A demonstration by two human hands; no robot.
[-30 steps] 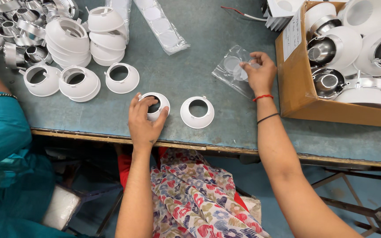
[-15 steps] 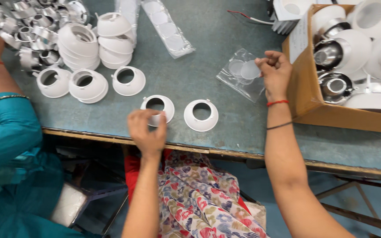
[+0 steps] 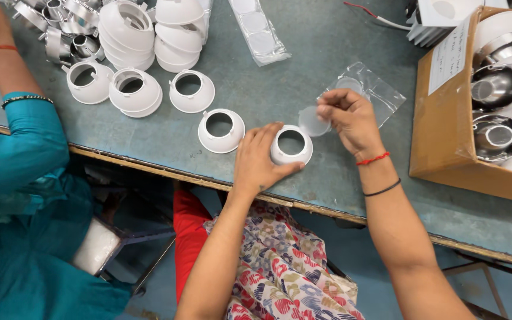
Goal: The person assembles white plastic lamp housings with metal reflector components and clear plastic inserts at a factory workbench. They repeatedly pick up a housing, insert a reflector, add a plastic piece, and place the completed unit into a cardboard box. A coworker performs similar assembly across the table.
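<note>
**Clear disc held over a white ring housing**

Head view: the left hand [image 3: 262,160] cups a white ring housing [image 3: 291,145] near the front edge of the desk [image 3: 303,71], its fingers curled around the left side of the ring and pressed to it. The right hand [image 3: 351,121] hovers just right of that housing, thumb and fingertips pinching a small clear disc [image 3: 314,121] that touches or nearly touches the ring's upper right rim. Judging by this, the step in hand is fitting the disc to the housing; the next move would call for centring the disc over the opening while the left hand keeps the ring from sliding.

Just beyond the housing lies a clear plastic bag [image 3: 365,89]. A second white ring [image 3: 221,130] sits just left of the housing, and more rings and stacked white housings [image 3: 127,29] stand farther left. Well right of the housing, a cardboard box [image 3: 445,136] holds shiny reflector lamps. Another person's teal sleeve [image 3: 25,148] rests far left.

The desk is grey-green and scuffed, with a worn wooden front edge. Below it show a floral garment and a blue floor.
</note>
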